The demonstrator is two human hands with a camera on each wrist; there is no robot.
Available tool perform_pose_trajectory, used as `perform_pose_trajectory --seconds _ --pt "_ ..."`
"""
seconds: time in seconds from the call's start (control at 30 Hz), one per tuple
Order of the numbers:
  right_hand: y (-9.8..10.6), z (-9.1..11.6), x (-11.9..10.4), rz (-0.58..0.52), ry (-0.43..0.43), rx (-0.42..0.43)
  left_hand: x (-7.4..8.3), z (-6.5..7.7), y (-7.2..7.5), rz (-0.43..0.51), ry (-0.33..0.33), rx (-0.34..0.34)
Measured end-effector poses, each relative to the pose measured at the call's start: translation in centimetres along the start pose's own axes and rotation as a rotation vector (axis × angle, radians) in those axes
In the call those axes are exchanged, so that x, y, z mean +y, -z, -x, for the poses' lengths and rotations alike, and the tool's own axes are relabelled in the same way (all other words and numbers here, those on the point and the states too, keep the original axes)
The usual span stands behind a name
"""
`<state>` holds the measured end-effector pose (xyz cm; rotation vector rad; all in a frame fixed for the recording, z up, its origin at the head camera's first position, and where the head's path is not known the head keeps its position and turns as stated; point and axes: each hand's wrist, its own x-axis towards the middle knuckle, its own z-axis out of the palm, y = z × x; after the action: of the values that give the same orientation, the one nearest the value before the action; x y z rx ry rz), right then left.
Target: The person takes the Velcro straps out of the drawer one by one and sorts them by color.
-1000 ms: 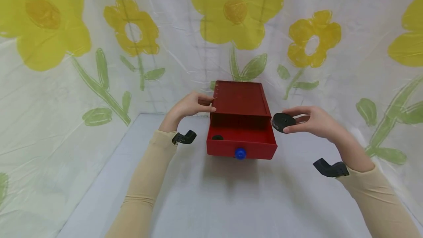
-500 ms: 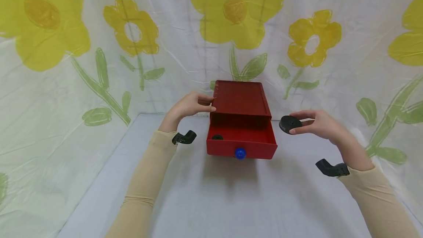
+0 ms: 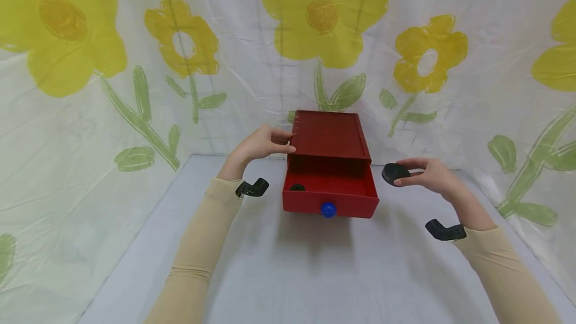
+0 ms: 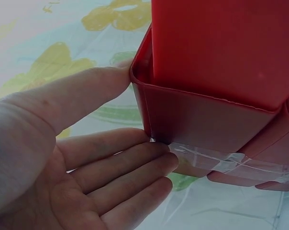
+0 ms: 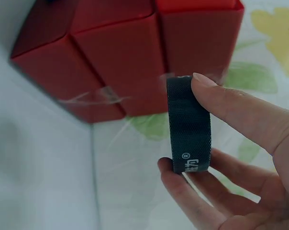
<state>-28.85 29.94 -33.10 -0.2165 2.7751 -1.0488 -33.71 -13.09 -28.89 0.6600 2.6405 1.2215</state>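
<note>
A red drawer box (image 3: 330,134) stands at the far side of the table, its top drawer (image 3: 330,205) pulled out by a blue knob (image 3: 328,209). In the drawer's left part lies a dark round object (image 3: 297,187), partly hidden by the front panel. My left hand (image 3: 262,143) touches the box's left side, and in the left wrist view its fingers (image 4: 130,165) look nearly straight near the casing's corner. Right of the drawer, my right hand (image 3: 427,174) pinches a thick black disc (image 5: 188,124) between thumb and fingers. White lettering marks its textured rim.
Several red drawer units joined with clear tape (image 4: 221,160) make up the box in the wrist views. Behind it hangs a white sheet with yellow flowers (image 3: 322,16). A white table surface (image 3: 310,284) stretches in front.
My right hand has moved the black disc away from the drawer, to the right and slightly lower in the view. My left hand and the red box keep their places.
</note>
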Motion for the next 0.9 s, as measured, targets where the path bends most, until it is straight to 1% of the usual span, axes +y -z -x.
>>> perform_pose_trajectory --seconds 0.17,0.37,0.63,0.9 --pt "-0.6 -0.9 1.3 0.000 -0.047 0.003 0.0 0.0 0.0 0.004 -0.002 -0.002" --pt "-1.5 -2.0 3.1 0.014 -0.074 0.009 -0.1 0.0 0.0 -0.003 -0.005 -0.002" --pt "-2.7 -3.4 4.7 0.006 -0.116 0.009 -0.1 0.2 0.0 0.003 0.003 0.005" --pt "-3.3 -4.6 6.7 -0.042 -0.102 0.021 -0.2 0.1 -0.1 -0.005 0.000 0.010"
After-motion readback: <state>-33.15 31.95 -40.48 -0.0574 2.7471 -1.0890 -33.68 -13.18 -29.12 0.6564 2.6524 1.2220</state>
